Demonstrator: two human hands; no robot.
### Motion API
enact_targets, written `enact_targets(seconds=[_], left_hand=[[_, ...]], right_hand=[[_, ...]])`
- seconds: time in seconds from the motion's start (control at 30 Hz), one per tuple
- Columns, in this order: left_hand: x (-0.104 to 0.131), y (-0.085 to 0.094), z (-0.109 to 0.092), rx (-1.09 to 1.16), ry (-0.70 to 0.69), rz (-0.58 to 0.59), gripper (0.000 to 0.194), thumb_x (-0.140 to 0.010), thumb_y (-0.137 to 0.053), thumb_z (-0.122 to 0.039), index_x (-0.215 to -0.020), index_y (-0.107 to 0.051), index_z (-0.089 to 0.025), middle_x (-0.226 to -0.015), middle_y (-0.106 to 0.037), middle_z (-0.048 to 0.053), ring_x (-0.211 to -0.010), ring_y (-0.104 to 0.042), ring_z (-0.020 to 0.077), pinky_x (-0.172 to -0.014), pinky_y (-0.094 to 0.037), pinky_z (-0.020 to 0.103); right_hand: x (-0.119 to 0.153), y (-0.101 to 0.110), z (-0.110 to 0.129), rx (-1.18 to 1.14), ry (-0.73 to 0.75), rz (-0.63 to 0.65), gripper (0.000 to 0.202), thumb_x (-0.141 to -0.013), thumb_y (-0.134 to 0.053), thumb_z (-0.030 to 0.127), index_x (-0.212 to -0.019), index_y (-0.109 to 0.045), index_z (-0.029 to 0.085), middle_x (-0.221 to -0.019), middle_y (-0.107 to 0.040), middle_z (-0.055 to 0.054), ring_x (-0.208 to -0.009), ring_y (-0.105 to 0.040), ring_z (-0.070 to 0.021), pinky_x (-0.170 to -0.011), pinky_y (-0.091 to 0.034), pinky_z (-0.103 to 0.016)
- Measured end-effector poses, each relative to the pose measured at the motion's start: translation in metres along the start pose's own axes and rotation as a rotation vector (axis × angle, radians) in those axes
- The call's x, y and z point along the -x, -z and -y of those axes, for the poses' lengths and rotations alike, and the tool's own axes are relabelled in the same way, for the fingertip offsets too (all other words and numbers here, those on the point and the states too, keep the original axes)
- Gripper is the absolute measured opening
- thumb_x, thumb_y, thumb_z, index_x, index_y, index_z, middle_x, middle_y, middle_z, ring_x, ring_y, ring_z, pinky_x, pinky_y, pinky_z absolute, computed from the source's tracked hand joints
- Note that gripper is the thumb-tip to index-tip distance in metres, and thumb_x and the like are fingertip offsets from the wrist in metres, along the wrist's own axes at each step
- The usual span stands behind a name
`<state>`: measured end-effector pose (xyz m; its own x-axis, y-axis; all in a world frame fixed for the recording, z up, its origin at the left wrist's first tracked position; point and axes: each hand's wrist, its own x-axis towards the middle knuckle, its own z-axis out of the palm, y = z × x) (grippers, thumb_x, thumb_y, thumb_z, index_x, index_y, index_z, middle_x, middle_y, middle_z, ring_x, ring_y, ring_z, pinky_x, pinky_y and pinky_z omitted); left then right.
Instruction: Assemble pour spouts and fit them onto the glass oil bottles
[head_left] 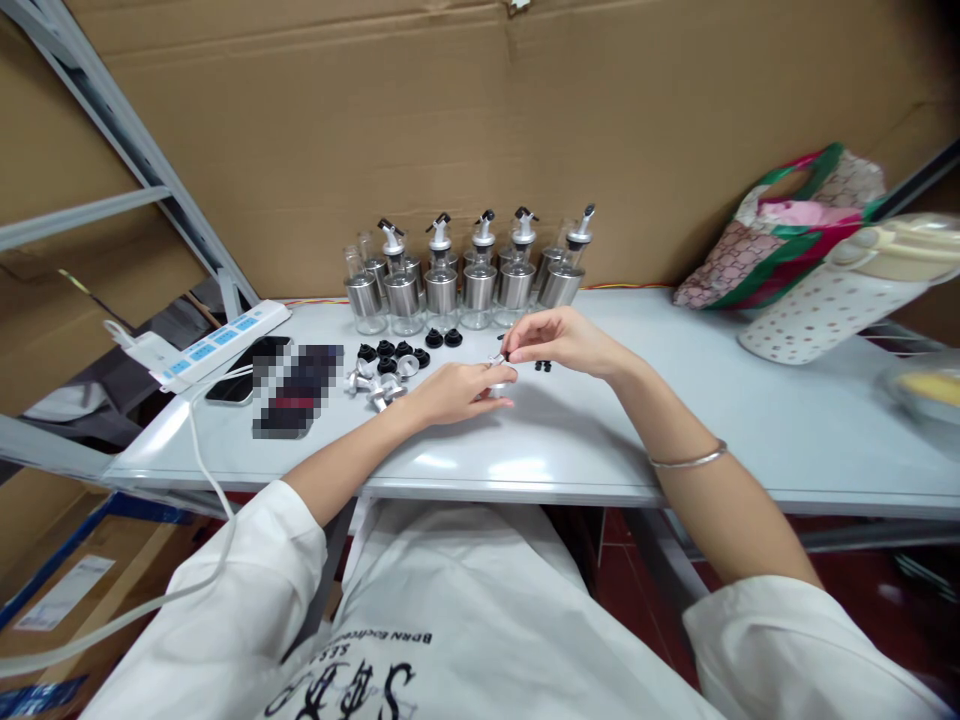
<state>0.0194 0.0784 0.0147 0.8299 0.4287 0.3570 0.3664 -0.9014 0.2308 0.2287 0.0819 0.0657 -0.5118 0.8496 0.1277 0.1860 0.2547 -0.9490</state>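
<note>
A silver spout [496, 361] sits above the near half of the desk [570, 450], between the two hands; only its tip and a sliver of its pale base show, the rest being covered by fingers. The left hand [461, 392] has its grip closed around it, though exactly how the lower fingers bear on it is hidden. The right hand [564, 340] pinches at the tip, thumb and forefinger together on a dark piece [505, 355] too small to make out fully.

Tiny black bits [543, 366] lie just beyond, partly behind the right hand. Left of the hands, black stoppers [386, 350] cluster beside loose silver spouts [361, 377], overlapping so that a count is uncertain. Farther back stand glass bottles [441, 288] in steel sleeves; the front ones largely block the rear row, and several carry spouts.

On the left, a phone [229, 388] is partly pixelated near a power strip [225, 345]. At right, a dotted jug [810, 300] overlaps a patterned bag [780, 235], and a blurred bowl [926, 410] is cut off by the edge.
</note>
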Motion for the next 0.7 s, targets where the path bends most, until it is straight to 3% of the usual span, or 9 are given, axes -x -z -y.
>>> enact_targets(seconds=[0.7], left_hand=[[-0.0011,0.0004,-0.0021,-0.027,-0.010,0.013,0.026,-0.094,-0.047,-0.041,-0.104,-0.055,-0.019,-0.075,-0.062,0.000,-0.060,-0.056,0.0118,-0.061,-0.040,0.022]], right_hand=[[-0.0013,-0.0013,-0.0066,-0.013,0.040,-0.046,0.025,-0.061,-0.082,0.036,-0.068,-0.066,0.018,-0.070,-0.066,-0.001,-0.068,-0.059,-0.0134,-0.065,-0.047,-0.029]])
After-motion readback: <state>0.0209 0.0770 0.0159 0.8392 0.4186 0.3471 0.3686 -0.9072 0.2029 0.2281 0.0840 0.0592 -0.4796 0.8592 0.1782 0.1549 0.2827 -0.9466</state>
